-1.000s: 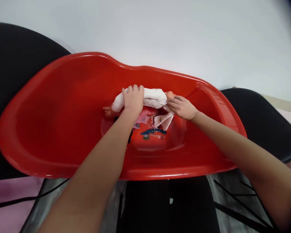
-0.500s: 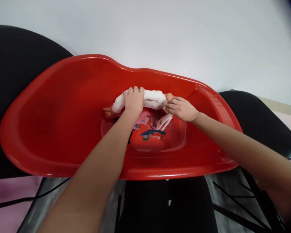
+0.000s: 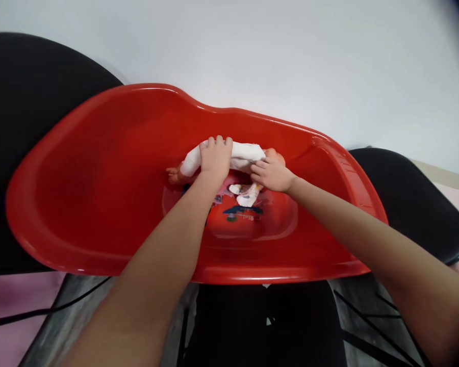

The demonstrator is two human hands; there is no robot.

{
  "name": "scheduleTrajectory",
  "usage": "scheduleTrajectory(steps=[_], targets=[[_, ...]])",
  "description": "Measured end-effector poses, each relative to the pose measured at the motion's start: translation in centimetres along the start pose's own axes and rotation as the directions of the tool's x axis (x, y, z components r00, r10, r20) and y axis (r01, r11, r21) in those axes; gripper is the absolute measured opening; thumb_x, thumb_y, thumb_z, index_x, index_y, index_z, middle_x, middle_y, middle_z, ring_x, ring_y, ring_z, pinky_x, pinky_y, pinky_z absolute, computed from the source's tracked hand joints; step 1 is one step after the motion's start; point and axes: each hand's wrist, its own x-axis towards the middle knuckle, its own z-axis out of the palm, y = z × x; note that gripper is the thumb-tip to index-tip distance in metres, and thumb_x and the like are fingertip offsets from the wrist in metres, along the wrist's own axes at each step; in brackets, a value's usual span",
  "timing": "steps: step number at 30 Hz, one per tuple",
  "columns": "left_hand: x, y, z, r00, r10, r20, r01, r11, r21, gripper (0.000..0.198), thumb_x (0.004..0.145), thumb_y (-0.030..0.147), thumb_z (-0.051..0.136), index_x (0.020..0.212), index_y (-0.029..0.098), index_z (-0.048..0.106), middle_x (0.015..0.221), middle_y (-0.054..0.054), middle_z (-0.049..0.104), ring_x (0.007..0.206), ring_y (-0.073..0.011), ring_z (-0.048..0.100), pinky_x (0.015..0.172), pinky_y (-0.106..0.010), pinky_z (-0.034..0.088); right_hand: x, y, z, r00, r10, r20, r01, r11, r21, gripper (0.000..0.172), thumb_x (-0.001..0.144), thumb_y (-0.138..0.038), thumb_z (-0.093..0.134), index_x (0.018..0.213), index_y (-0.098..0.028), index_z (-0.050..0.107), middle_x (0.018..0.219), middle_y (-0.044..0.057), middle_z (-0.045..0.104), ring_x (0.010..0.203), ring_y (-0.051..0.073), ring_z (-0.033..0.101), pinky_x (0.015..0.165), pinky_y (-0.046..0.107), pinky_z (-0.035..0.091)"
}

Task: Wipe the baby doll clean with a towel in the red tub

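Note:
A baby doll in white clothes [image 3: 247, 151] lies along the back of a red baby bathtub [image 3: 80, 204]. One small bare limb end [image 3: 173, 176] sticks out at its left. A round, skin-coloured part of the doll [image 3: 277, 156] shows at its right end. My left hand [image 3: 215, 158] is closed over the doll's clothed middle, thumb side hidden. At the right end my right hand [image 3: 272, 173] has its fingers curled on the edge of the clothing. Below it droops a loose white cloth piece with a coloured print [image 3: 248, 194], resting over the tub floor.
The tub's floor carries a coloured picture [image 3: 233, 219]. Black seats stand under the tub at left [image 3: 34, 92] and right [image 3: 421, 199]. A white wall [image 3: 271, 56] rises behind. My dark-clothed legs [image 3: 263, 326] are close in front.
My right hand has shifted left and slightly down, uncovering more of the doll's right end. The loose printed cloth has swung left and spread. My left hand keeps its hold.

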Motion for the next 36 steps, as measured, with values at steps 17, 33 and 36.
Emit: scheduleTrajectory(steps=[17, 33, 36], targets=[[0.0, -0.3, -0.6, 0.999, -0.019, 0.036, 0.023, 0.994, -0.105, 0.038, 0.109, 0.016, 0.037, 0.139, 0.020, 0.061, 0.140, -0.018, 0.063, 0.135, -0.0325, 0.054, 0.113, -0.048, 0.042, 2.5, -0.3, -1.2, 0.970, -0.080, 0.231, 0.075, 0.997, 0.033, 0.042, 0.111, -0.016, 0.033, 0.110, -0.017, 0.075, 0.106, 0.010, 0.072, 0.102, 0.023, 0.059, 0.087, 0.039, 0.046], [-0.2, -0.1, -0.7, 0.999, 0.020, 0.044, -0.016, 0.995, -0.094, 0.041, 0.107, 0.012, 0.034, 0.137, 0.019, 0.062, 0.138, -0.016, 0.065, 0.131, -0.0301, 0.057, 0.112, -0.045, 0.044, 2.4, -0.8, 0.3, 0.887, -0.131, 0.443, 0.086, 0.989, 0.122, 0.050, 0.098, -0.004, 0.043, 0.136, -0.020, 0.072, 0.137, 0.008, 0.069, 0.126, 0.022, 0.058, 0.110, 0.038, 0.042], [-0.3, 0.0, -0.7, 0.999, 0.018, 0.049, -0.013, 0.996, -0.089, 0.044, 0.106, 0.010, 0.032, 0.137, 0.018, 0.062, 0.138, -0.017, 0.065, 0.132, -0.0301, 0.057, 0.112, -0.045, 0.044, 2.3, -1.7, 0.3, 0.899, -0.085, 0.430, 0.031, 0.991, 0.133, 0.040, 0.101, -0.008, 0.046, 0.127, -0.016, 0.075, 0.126, 0.011, 0.073, 0.116, 0.023, 0.062, 0.105, 0.040, 0.044]])
